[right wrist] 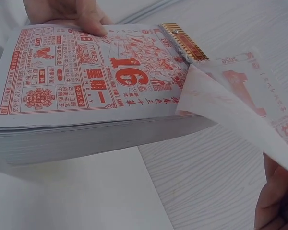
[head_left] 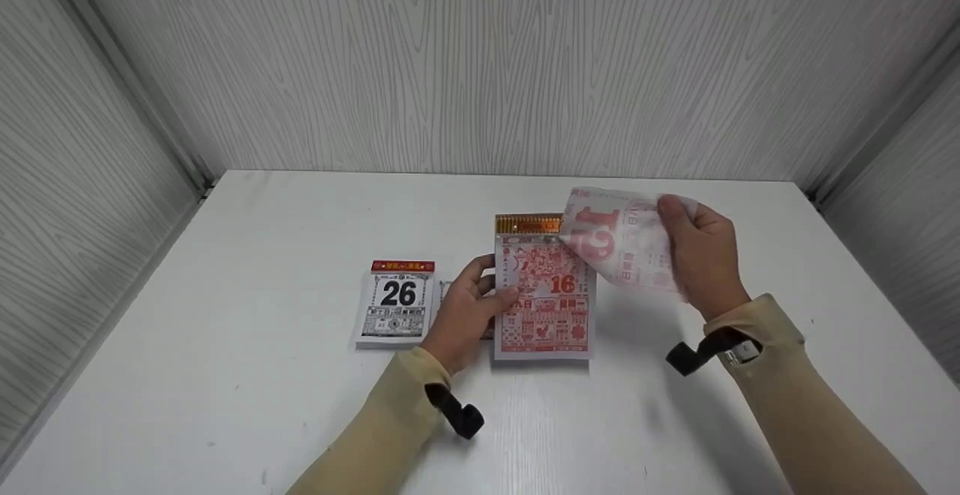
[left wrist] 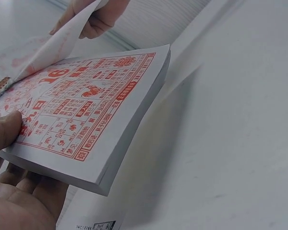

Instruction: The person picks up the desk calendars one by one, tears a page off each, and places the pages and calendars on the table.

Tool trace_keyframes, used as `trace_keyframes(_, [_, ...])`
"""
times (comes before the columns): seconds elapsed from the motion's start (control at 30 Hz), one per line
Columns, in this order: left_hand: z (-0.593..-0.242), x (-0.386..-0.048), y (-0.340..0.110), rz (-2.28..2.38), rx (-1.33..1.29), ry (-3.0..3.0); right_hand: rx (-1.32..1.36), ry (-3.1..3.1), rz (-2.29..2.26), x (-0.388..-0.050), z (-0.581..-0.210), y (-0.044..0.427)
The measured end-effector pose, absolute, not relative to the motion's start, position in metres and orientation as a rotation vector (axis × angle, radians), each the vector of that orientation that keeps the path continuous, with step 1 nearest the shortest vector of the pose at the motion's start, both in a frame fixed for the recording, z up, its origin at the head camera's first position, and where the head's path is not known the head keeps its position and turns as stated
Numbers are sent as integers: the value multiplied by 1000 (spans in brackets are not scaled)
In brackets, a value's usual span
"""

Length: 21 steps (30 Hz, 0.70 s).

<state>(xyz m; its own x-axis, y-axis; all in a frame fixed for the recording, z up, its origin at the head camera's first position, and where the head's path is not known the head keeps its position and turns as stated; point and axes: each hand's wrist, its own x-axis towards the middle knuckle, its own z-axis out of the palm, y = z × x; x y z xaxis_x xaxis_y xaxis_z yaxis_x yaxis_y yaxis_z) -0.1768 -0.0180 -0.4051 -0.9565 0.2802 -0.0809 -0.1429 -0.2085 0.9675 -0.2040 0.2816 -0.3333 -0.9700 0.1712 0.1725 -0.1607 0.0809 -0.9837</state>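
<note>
A thick tear-off calendar (head_left: 544, 334) with red print and a large 16 is held up off the table, tilted in the wrist views. My left hand (head_left: 469, 315) grips its left edge, thumb (left wrist: 5, 130) on the top page and fingers underneath. A gold binding strip (right wrist: 185, 43) runs along the calendar's top. My right hand (head_left: 705, 255) pinches a thin calendar sheet (head_left: 630, 236), lifted and folded over to the upper right. The sheet's narrow corner meets the right end of the binding; whether it is still joined there I cannot tell.
On the white table (head_left: 247, 330), left of my left hand, lies a smaller calendar (head_left: 397, 307) with a black 26 and a red header. Another flat item (head_left: 444, 291) is mostly hidden behind the left hand. Grey wood-grain panels (head_left: 480, 67) enclose the back and sides.
</note>
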Motion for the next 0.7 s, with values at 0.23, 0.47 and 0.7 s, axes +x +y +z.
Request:
trace_keyframes(0.23, [-404, -176, -18, 2253, 177, 1773, -20, -2117, 1969, -204, -332, 284])
trace_keyframes(0.47, [-406, -177, -20, 2253, 174, 1769, -42, -2166, 1884, -203, -332, 287])
trace_keyframes(0.7, [-405, -177, -19, 2250, 164, 1762, -54, -2140, 1884, -203, -333, 290])
